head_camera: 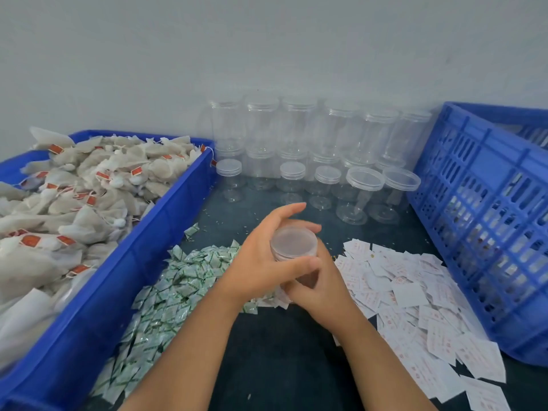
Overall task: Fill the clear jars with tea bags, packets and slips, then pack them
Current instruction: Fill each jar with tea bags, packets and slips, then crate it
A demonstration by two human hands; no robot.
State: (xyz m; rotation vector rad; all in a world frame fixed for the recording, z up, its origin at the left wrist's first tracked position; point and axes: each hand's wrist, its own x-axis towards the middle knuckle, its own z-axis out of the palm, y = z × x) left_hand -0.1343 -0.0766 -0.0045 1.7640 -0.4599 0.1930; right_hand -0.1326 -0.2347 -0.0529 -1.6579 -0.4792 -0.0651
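Dark tabletop (pixel 275 351), middle and near: the right hand (pixel 321 292) wraps its grip round the clear jar (pixel 307 278) and the left hand (pixel 261 259) curls its grip on the lid (pixel 293 241), so I think the lid is being twisted and next needs a steady turn.

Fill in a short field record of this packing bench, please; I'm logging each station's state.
left hand: grips the lid on top of the held jar
right hand: wraps the held jar's body, lower down
tea bags: heaped in the blue tray, left side
green packets: loose pile on the table, left of the hands
white slips: loose pile, right of the hands
empty jars: lidded, stacked by the back wall
blue crate: far right
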